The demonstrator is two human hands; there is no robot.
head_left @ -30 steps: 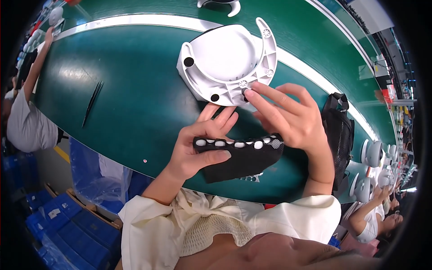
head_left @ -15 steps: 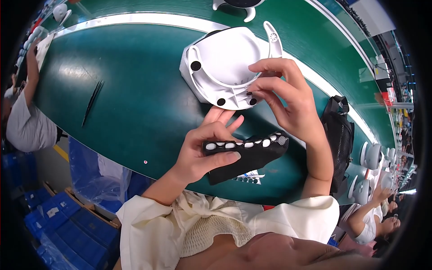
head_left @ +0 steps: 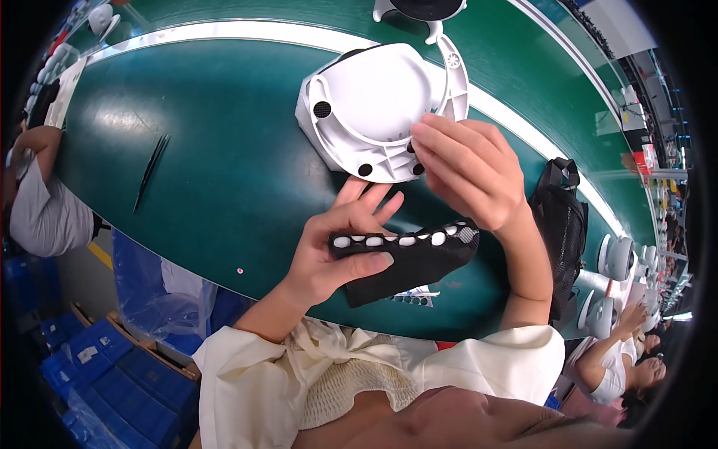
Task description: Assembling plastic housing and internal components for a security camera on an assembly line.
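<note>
On the green workbench [head_left: 224, 165], a white base [head_left: 378, 90], likely light, stiff and best held by its rim, is lying partly under my narrowed right hand [head_left: 471, 168], contents unclear, while my left hand [head_left: 333, 243] is pinching a soft-looking black sheet [head_left: 411, 273].

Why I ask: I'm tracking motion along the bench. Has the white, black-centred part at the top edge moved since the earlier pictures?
Yes: judged against the fixed white strip, the white, black-centred part has shifted rightward.

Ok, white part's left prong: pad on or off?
On: a round black pad lies on the left prong. How firmly it sticks, I cannot tell.
</note>
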